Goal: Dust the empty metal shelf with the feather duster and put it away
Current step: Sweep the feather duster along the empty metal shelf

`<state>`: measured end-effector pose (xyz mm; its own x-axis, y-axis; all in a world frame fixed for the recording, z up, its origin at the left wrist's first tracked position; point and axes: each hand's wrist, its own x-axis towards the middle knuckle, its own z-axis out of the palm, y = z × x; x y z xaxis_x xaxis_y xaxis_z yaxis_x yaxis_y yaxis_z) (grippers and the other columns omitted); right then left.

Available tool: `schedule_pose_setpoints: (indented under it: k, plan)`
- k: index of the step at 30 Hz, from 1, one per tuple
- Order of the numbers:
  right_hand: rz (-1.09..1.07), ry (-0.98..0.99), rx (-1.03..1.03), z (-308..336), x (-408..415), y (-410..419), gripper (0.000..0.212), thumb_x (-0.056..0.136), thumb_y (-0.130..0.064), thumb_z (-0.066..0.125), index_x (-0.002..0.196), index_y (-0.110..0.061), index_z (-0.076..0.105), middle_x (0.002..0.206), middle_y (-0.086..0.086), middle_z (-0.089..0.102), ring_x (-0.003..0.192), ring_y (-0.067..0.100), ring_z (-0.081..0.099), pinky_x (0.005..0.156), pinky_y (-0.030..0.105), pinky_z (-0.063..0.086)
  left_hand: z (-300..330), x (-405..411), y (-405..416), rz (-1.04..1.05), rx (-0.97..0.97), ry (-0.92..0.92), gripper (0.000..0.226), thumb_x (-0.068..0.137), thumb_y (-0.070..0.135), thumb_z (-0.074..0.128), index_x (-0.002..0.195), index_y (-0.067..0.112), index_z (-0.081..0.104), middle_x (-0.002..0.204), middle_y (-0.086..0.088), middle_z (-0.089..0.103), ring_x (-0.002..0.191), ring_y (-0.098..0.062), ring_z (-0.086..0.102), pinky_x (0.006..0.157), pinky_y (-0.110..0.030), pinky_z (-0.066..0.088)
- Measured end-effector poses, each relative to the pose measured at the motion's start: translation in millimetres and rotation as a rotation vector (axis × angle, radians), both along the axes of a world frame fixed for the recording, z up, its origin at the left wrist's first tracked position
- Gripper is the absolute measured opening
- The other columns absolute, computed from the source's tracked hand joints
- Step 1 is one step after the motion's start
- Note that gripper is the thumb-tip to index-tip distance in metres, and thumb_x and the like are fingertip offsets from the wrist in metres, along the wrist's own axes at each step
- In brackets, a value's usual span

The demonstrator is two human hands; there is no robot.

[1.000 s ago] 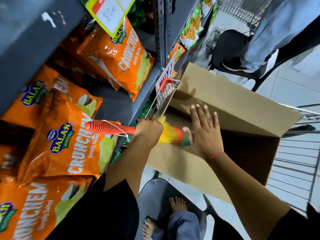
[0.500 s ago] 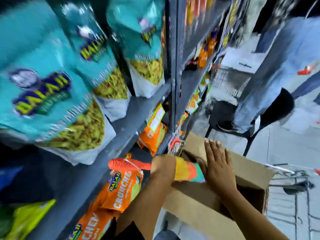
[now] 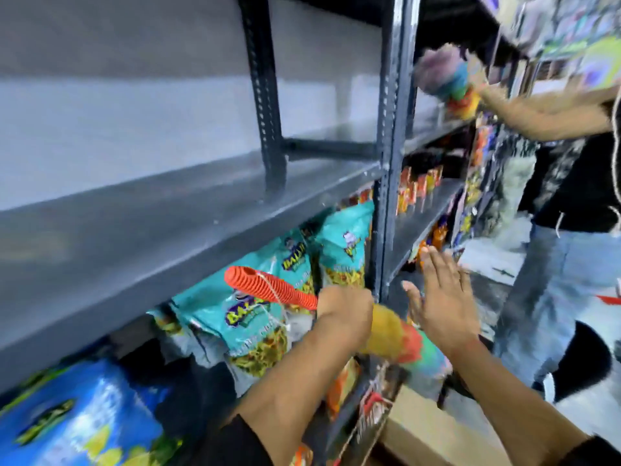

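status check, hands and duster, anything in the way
Left hand shut on feather duster, below the empty shelf. Right hand open, flat beside the feathers. Second person's arm with another duster at the next bay.

The empty shelf [image 3: 141, 230] across the middle of the frame looks like painted grey metal, smooth with a dull sheen, same as the perforated upright [image 3: 391, 146]. The duster handle [image 3: 268, 287] is ribbed orange plastic and its head [image 3: 400, 341] soft fluff. The teal snack bags [image 3: 255, 317] below are glossy plastic film.
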<state>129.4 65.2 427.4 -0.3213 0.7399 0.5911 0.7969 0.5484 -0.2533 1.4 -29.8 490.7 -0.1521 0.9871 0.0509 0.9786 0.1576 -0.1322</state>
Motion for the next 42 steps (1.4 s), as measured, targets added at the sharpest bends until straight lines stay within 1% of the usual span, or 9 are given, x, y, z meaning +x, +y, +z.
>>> schedule_pose_setpoints:
  k: [5, 10, 16, 22, 27, 31, 36, 39, 42]
  plan:
    - [0.034, 0.161, 0.171, 79, -22, 1, 0.069, 0.087, -0.049, 0.025, 0.137, -0.002, 0.029, 0.143, 0.022, 0.035, 0.136, 0.037, 0.021, 0.109, 0.057, 0.015, 86, -17, -30, 0.06, 0.213, -0.005, 0.034, 0.09, 0.028, 0.058, 0.116, 0.008, 0.061, 0.123, -0.012, 0.064, 0.112, -0.031, 0.061, 0.085, -0.035, 0.049]
    - [0.04, 0.397, 0.32, 157, -35, -3, 0.064, 0.089, -0.042, 0.03, 0.139, -0.002, 0.026, 0.145, 0.023, 0.031, 0.137, 0.037, 0.017, 0.11, 0.055, 0.012, 162, -39, -74, 0.154, 0.423, -0.13, 0.043, 0.085, 0.045, 0.06, 0.109, 0.01, 0.062, 0.118, -0.013, 0.064, 0.106, -0.036, 0.061, 0.069, -0.035, 0.036]
    - [0.086, 0.649, 0.364, 208, -64, -18, 0.061, 0.089, -0.036, 0.034, 0.137, 0.001, 0.026, 0.142, 0.03, 0.031, 0.134, 0.041, 0.021, 0.11, 0.054, 0.012, 195, -73, -129, 0.314, 0.633, -0.257, 0.041, 0.088, 0.048, 0.053, 0.098, 0.011, 0.065, 0.11, -0.017, 0.067, 0.099, -0.038, 0.061, 0.069, -0.034, 0.036]
    - [0.262, 0.697, 0.34, 194, -132, -53, 0.054, 0.093, -0.032, 0.038, 0.136, -0.001, 0.028, 0.143, 0.026, 0.032, 0.132, 0.04, 0.024, 0.108, 0.057, 0.02, 180, -106, -159, 0.469, 0.581, -0.351, 0.043, 0.086, 0.051, 0.054, 0.1, 0.014, 0.067, 0.11, -0.015, 0.067, 0.099, -0.037, 0.062, 0.078, -0.037, 0.047]
    - [0.342, 0.734, 0.253, 169, -171, -65, 0.058, 0.091, -0.036, 0.037, 0.139, -0.006, 0.024, 0.146, 0.02, 0.03, 0.137, 0.035, 0.017, 0.109, 0.051, 0.013, 163, -127, -169, 0.57, 0.445, -0.311, 0.044, 0.086, 0.052, 0.053, 0.108, 0.016, 0.067, 0.114, -0.013, 0.065, 0.103, -0.033, 0.061, 0.086, -0.04, 0.049]
    - [0.396, 0.791, 0.192, 163, -188, -60, 0.06, 0.091, -0.041, 0.035, 0.139, -0.006, 0.025, 0.145, 0.02, 0.031, 0.136, 0.035, 0.02, 0.109, 0.054, 0.013, 162, -146, -171, 0.658, 0.356, -0.315, 0.042, 0.089, 0.048, 0.051, 0.111, 0.016, 0.066, 0.117, -0.012, 0.066, 0.105, -0.032, 0.061, 0.091, -0.041, 0.05]
    - [0.457, 0.773, 0.15, 158, -203, -49, 0.065, 0.088, -0.043, 0.036, 0.14, -0.006, 0.023, 0.146, 0.021, 0.03, 0.137, 0.035, 0.015, 0.11, 0.054, 0.008, 173, -153, -164, 0.82, 0.521, -0.073, 0.041, 0.094, 0.043, 0.047, 0.113, 0.009, 0.058, 0.122, -0.016, 0.06, 0.11, -0.035, 0.058, 0.086, -0.034, 0.046]
    - [0.485, 0.782, 0.135, 153, -210, -43, 0.066, 0.089, -0.043, 0.038, 0.14, -0.006, 0.021, 0.147, 0.021, 0.028, 0.137, 0.029, 0.011, 0.111, 0.053, 0.008, 173, -154, -165, 0.77, 0.575, -0.165, 0.037, 0.091, 0.048, 0.048, 0.108, 0.019, 0.066, 0.111, -0.013, 0.066, 0.102, -0.034, 0.062, 0.08, -0.034, 0.047]
    - [0.512, 0.806, 0.164, 150, -212, -41, 0.072, 0.09, -0.057, 0.025, 0.141, -0.006, 0.018, 0.149, 0.017, 0.024, 0.137, 0.027, 0.01, 0.111, 0.05, 0.005, 164, -154, -172, 0.692, 0.415, -0.286, 0.031, 0.088, 0.052, 0.05, 0.096, 0.031, 0.071, 0.099, -0.004, 0.07, 0.098, -0.029, 0.064, 0.082, -0.034, 0.051]
